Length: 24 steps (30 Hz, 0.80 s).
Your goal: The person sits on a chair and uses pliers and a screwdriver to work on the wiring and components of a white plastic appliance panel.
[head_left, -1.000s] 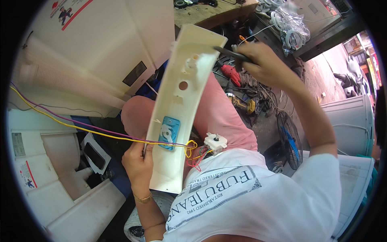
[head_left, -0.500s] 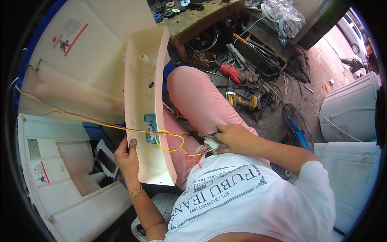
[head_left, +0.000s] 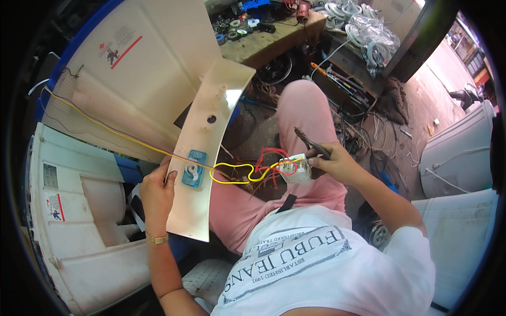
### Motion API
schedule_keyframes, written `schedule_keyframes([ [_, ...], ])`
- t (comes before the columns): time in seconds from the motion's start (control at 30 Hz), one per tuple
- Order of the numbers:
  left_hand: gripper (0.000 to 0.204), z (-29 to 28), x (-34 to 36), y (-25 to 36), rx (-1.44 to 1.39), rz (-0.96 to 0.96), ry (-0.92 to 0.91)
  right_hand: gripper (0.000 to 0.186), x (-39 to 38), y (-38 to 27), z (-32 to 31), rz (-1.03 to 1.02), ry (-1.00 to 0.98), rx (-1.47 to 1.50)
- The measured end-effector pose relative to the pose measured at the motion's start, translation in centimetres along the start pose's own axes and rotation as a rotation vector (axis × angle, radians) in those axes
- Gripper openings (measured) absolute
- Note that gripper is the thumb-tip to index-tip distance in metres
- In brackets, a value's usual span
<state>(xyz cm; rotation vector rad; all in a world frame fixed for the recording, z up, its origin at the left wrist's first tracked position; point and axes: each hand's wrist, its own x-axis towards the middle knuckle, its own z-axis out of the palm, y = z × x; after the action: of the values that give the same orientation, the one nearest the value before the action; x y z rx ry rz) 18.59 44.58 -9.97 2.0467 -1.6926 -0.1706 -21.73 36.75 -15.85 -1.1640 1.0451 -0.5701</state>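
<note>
My left hand (head_left: 158, 192) grips the left edge of a long cream plastic panel (head_left: 191, 213), thumb on its inner face. The panel stands tilted beside my leg and has a round hole. A blue plate (head_left: 194, 169) with a white centre is fixed in its lower part. My right hand (head_left: 337, 164) is closed around pliers (head_left: 310, 142) and a white boxy part (head_left: 296, 174), held over my lap. A looped yellow wire (head_left: 232, 164) and red wires (head_left: 271, 154) come out of that part. The yellow wire crosses in front of the panel.
Large white machine casings (head_left: 87, 210) stand at the left. Tape rolls lie on a wooden bench (head_left: 274, 39) at the back. Beyond my knee are a tool box (head_left: 350, 95) and loose cables on the floor. A white tub (head_left: 458, 150) stands at the right.
My right hand has lifted the boxy part and pliers forward from my waist, and the wires now stretch in the open. The panel has turned, showing its inner face more fully.
</note>
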Motion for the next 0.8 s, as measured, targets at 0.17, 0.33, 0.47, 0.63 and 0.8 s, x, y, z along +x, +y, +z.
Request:
schedule_keyframes([
  [0.17,0.016,0.0,2.0,0.7,0.105,0.063,-0.126,0.021,0.0,-1.5,0.3,-0.087,-0.098,0.024],
  [0.33,0.023,0.5,1.3,-0.1,-0.068,-0.094,-0.264,0.018,-1.0,-0.9,0.0,-0.328,-0.172,-0.133],
  [0.47,0.024,1.5,1.2,-0.7,-0.305,-0.126,-0.099,0.022,-0.1,0.7,-4.1,-0.095,-0.219,-0.245],
  [0.63,0.028,-1.2,0.3,-1.6,0.016,-0.13,-0.097,0.024,5.1,5.3,-5.3,-0.345,-0.473,-0.205],
  [0.8,0.023,0.1,-2.1,-2.9,-0.037,-0.248,-0.091,0.027,17.8,6.5,-20.5,-0.189,0.322,-0.324],
])
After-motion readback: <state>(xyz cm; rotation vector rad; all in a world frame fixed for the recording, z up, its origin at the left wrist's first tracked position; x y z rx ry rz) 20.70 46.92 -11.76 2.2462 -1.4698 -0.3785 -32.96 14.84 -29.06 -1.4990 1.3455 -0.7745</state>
